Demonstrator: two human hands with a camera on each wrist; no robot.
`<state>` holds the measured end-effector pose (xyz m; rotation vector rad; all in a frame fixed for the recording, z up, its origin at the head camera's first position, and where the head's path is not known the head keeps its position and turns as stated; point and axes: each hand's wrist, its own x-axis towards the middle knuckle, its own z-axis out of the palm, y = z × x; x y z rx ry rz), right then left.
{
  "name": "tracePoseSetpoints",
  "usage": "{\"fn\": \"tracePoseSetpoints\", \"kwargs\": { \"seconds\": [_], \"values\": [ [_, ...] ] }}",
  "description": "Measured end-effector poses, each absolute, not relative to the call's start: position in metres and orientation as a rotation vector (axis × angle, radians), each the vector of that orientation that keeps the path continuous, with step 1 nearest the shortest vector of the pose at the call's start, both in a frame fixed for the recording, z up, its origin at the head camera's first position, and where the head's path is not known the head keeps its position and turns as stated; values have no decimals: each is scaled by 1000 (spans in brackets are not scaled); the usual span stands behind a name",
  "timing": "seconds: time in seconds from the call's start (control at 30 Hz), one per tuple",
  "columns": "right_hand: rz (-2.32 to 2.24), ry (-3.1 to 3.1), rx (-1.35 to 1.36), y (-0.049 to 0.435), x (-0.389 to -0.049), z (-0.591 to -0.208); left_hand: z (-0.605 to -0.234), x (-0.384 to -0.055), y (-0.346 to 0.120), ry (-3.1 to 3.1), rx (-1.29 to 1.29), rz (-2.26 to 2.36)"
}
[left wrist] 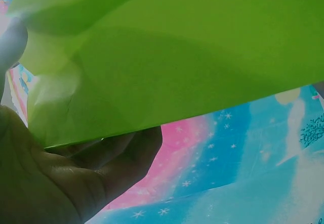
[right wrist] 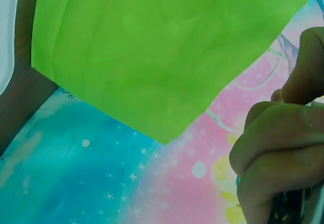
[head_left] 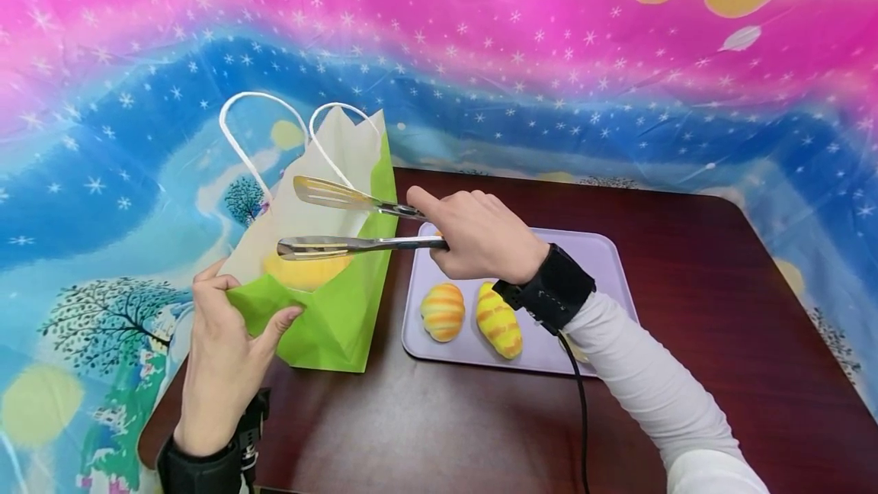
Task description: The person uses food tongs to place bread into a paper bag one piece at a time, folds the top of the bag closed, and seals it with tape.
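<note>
My left hand (head_left: 222, 349) grips the near rim of a green paper bag (head_left: 329, 334), its thumb on the green outside. White inner walls and two white handles show at the bag's top. A yellow thing (head_left: 309, 273) is inside, its kind hidden. Above the bag's mouth, my right hand (head_left: 480, 236) holds metal tongs (head_left: 363, 245) with slotted ends. The tong arms stand apart, nothing visible between them. In the right wrist view, curled fingers (right wrist: 283, 148) show beside the bag's green side (right wrist: 162, 47).
Right of the bag, a lilac tray (head_left: 590, 250) lies on the dark wooden table (head_left: 686, 288). It bears a striped orange-yellow bread roll (head_left: 442, 312) and a longer yellow one (head_left: 499, 322). A black cable (head_left: 581, 418) hangs from the right wrist. Behind is a patterned cloth (head_left: 549, 97).
</note>
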<state>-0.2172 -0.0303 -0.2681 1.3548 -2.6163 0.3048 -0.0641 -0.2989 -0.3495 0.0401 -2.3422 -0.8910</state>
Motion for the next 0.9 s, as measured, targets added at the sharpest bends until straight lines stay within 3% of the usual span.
{"fn": "tracePoseSetpoints", "kwargs": {
  "seconds": [0.9],
  "values": [
    [418, -2590, 1371, -17, -218, -265, -348, -65, -297, -2360, 46, -880]
  ]
}}
